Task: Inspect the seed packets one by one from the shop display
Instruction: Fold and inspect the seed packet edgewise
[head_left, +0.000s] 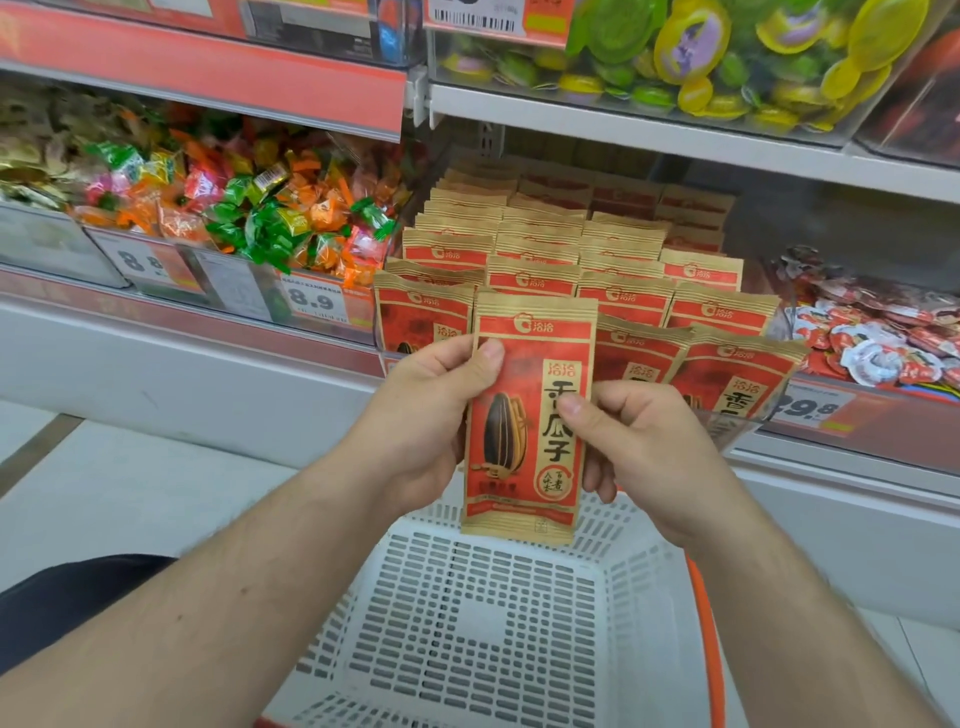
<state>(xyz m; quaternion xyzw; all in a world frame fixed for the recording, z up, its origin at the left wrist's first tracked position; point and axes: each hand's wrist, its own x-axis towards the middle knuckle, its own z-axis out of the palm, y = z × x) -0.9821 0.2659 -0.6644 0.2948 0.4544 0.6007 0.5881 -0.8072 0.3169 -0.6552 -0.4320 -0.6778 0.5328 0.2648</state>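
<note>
One red and tan sunflower seed packet (527, 447) is held upright in front of me, its printed front facing the camera. My left hand (426, 421) grips its left edge, thumb on the front near the top. My right hand (644, 447) pinches the right edge, thumb on the front at mid height. Behind it, several rows of the same seed packets (582, 260) stand in a clear display bin on the shelf.
A white perforated basket (498, 623) with an orange rim sits below my hands. Left of the packets lies a bin of mixed wrapped candies (249, 208) with 8.9 price tags. Red wrapped snacks (878, 338) fill the right bin. Jelly cups (727, 57) fill the upper shelf.
</note>
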